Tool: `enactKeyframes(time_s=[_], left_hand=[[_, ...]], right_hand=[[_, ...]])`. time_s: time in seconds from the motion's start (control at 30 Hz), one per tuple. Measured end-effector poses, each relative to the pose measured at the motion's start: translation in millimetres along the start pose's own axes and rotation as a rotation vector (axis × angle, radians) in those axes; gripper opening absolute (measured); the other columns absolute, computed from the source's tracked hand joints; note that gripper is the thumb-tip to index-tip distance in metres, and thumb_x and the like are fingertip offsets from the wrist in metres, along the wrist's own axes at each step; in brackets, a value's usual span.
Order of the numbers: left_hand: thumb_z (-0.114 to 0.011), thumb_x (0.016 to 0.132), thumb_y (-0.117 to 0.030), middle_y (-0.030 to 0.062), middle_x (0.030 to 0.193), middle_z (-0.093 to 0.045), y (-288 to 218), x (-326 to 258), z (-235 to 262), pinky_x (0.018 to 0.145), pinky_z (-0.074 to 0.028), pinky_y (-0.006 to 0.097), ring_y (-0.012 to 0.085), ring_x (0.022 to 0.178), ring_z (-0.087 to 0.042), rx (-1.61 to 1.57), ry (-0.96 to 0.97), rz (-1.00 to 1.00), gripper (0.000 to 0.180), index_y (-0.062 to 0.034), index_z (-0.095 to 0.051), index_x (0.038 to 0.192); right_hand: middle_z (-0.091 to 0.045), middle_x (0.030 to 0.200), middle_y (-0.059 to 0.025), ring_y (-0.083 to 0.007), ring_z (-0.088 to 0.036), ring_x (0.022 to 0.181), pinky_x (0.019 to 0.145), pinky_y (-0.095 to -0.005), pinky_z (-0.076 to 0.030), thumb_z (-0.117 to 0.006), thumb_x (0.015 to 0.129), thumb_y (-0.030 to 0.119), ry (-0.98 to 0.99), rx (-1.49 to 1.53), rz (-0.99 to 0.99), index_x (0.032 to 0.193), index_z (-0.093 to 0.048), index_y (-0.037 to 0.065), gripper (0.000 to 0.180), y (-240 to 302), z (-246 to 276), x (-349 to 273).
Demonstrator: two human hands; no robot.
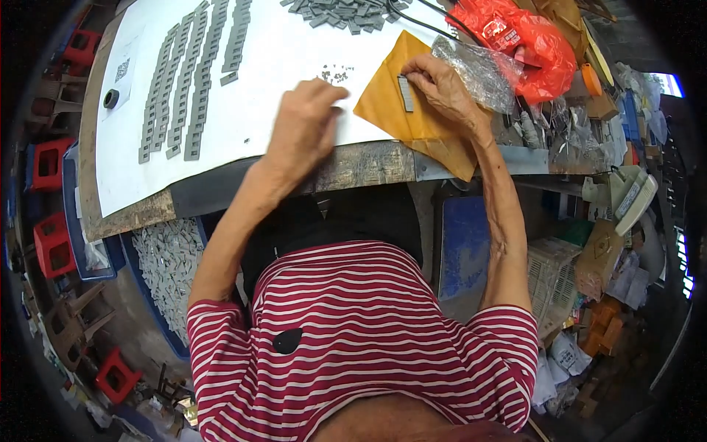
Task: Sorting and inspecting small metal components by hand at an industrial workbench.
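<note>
The right hand (440, 87) pinches a small grey metal strip (406, 93) against a yellow-brown paper envelope (401, 118) on the white-sheeted surface (280, 51); the left hand (308, 125), fingers curled, empty, hovers beside tiny grey bits (335, 74), with rows of grey flat pieces (191, 81) further left

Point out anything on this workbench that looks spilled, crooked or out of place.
Mostly orderly: grey strips lie in neat rows on the white sheet. A few tiny grey bits lie scattered loose near the left hand, and the yellow envelope hangs over the bench edge.
</note>
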State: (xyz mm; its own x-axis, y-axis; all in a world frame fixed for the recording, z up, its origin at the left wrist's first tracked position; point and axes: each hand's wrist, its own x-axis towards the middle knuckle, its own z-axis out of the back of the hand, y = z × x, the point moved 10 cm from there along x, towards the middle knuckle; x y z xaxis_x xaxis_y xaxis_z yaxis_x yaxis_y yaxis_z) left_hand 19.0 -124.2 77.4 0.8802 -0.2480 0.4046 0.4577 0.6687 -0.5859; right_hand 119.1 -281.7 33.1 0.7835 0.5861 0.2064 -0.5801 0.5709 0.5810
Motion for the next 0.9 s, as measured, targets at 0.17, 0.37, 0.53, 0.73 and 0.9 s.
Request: enactKeyframes(time_s=[0.17,0.37,0.53,0.73,0.9], left_hand=[[-0.058,0.073,-0.001,0.0127,0.095,-0.054,-24,19,-50,0.077,-0.039,0.037,0.0276,0.087,-0.050,0.022,0.029,-0.119,0.030,-0.0053,-0.057,0.103],[-0.056,0.077,-0.006,0.0105,0.094,-0.048,-24,26,-81,0.075,-0.036,0.036,0.0250,0.086,-0.046,0.123,0.088,-0.095,0.027,-0.0091,-0.054,0.104],[-0.055,0.079,-0.009,0.0105,0.093,-0.049,-21,26,-84,0.075,-0.035,0.036,0.0249,0.087,-0.046,0.162,0.083,-0.094,0.025,-0.0091,-0.055,0.104],[-0.055,0.080,-0.010,0.0103,0.094,-0.050,-20,27,-82,0.075,-0.035,0.036,0.0246,0.088,-0.046,0.127,0.081,-0.074,0.023,-0.0084,-0.056,0.103],[-0.056,0.080,-0.010,0.0111,0.095,-0.051,-17,29,-82,0.077,-0.037,0.037,0.0255,0.089,-0.047,0.092,0.086,-0.056,0.020,-0.0065,-0.058,0.100]], right_hand=[[-0.058,0.082,-0.0127,-0.0258,-0.058,0.077,0.069,-0.0334,-0.046,-0.051,0.082,0.011,0.007,0.027,-0.029,0.089,-0.057,0.001,0.014,0,0,2],[-0.058,0.085,-0.0133,-0.0255,-0.058,0.078,0.071,-0.0334,-0.046,-0.049,0.083,0.012,0.019,0.053,-0.052,0.090,-0.056,0.000,0.016,-7,-1,2],[-0.059,0.086,-0.0134,-0.0237,-0.058,0.079,0.072,-0.0323,-0.046,-0.049,0.082,0.013,0.050,0.119,-0.074,0.091,-0.057,-0.002,0.019,-5,-1,1],[-0.060,0.085,-0.0132,-0.0219,-0.059,0.078,0.072,-0.0310,-0.046,-0.050,0.082,0.015,0.055,0.125,-0.087,0.092,-0.058,-0.002,0.021,-12,-4,0],[-0.060,0.084,-0.0124,-0.0216,-0.059,0.077,0.070,-0.0308,-0.046,-0.051,0.082,0.016,0.021,0.167,-0.093,0.093,-0.058,-0.001,0.022,-14,-2,-1]])
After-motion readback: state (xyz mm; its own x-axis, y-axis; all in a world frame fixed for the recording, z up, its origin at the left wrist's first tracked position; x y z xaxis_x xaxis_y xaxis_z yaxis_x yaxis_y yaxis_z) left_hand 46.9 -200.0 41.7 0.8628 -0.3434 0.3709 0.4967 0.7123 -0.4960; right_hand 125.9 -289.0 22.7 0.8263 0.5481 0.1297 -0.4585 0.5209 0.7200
